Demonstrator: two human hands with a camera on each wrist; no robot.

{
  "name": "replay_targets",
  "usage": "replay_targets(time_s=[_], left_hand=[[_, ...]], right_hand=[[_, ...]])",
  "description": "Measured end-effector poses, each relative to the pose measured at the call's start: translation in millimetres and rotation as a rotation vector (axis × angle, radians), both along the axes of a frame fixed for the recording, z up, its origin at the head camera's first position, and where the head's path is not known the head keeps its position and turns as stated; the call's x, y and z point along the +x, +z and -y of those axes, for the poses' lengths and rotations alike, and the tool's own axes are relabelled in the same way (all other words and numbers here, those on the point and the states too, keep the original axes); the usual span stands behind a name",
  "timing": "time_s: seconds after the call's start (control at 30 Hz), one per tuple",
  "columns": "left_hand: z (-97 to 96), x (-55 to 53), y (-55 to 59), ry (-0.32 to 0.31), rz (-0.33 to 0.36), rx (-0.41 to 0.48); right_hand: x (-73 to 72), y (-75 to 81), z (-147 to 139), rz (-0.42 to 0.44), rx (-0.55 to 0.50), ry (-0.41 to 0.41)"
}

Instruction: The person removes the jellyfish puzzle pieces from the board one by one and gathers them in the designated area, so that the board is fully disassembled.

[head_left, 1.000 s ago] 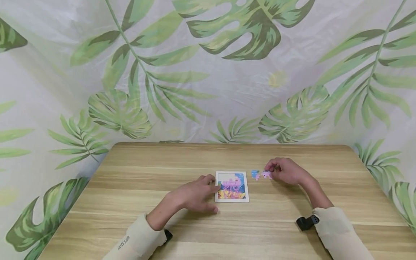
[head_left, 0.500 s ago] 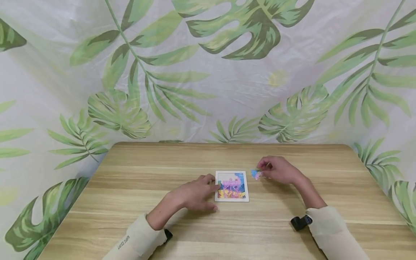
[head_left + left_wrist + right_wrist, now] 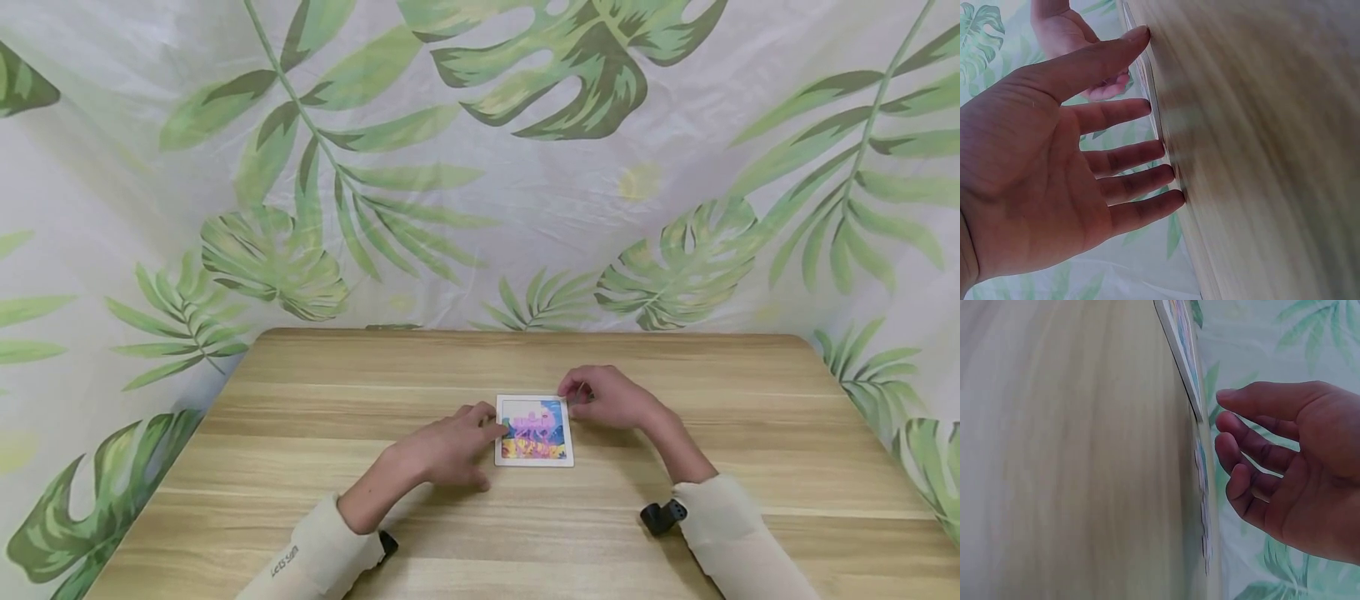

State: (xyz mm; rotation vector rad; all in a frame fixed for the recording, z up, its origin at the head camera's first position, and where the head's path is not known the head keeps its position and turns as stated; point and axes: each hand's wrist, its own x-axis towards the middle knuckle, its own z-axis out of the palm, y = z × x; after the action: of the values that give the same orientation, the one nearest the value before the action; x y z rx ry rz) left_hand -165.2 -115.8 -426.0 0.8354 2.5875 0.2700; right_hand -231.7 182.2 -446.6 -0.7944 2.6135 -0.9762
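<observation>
A square picture puzzle (image 3: 534,430) in a white frame lies flat on the table, showing a pink jellyfish over blue and yellow. My left hand (image 3: 448,450) rests at its left side, fingers extended and one fingertip over the frame edge. The right hand (image 3: 611,398) hovers by the frame's upper right corner. In the right wrist view its fingers are loosely bent, thumb apart from the index finger, and I see nothing between them. Thin puzzle pieces (image 3: 1205,519) lie on the table below that hand; from the head view they are hidden by it.
The wooden table (image 3: 337,367) stretches around both hands. A leaf-patterned cloth (image 3: 555,192) hangs behind its far edge. Black wrist cameras sit at the left cuff (image 3: 315,542) and the right cuff (image 3: 716,508).
My right hand has moved left, over the loose pieces and up to the frame's upper right corner, covering the pieces from the head view. The left hand has stayed nearly still.
</observation>
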Motion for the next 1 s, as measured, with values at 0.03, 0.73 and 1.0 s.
replay_targets(time_s=[0.03, 0.73, 1.0], left_hand=[[0.0, 0.0, -0.1, -0.001, 0.005, 0.002], [2.4, -2.8, -1.4, -0.076, -0.003, 0.038], [2.2, -2.9, -2.6, -0.093, -0.025, 0.033]], right_hand=[[0.1, -0.7, 2.8, -0.001, 0.004, 0.006], [6.0, 2.7, 26.9, 0.013, 0.116, -0.032], [3.0, 1.2, 28.7, -0.010, 0.099, -0.030]])
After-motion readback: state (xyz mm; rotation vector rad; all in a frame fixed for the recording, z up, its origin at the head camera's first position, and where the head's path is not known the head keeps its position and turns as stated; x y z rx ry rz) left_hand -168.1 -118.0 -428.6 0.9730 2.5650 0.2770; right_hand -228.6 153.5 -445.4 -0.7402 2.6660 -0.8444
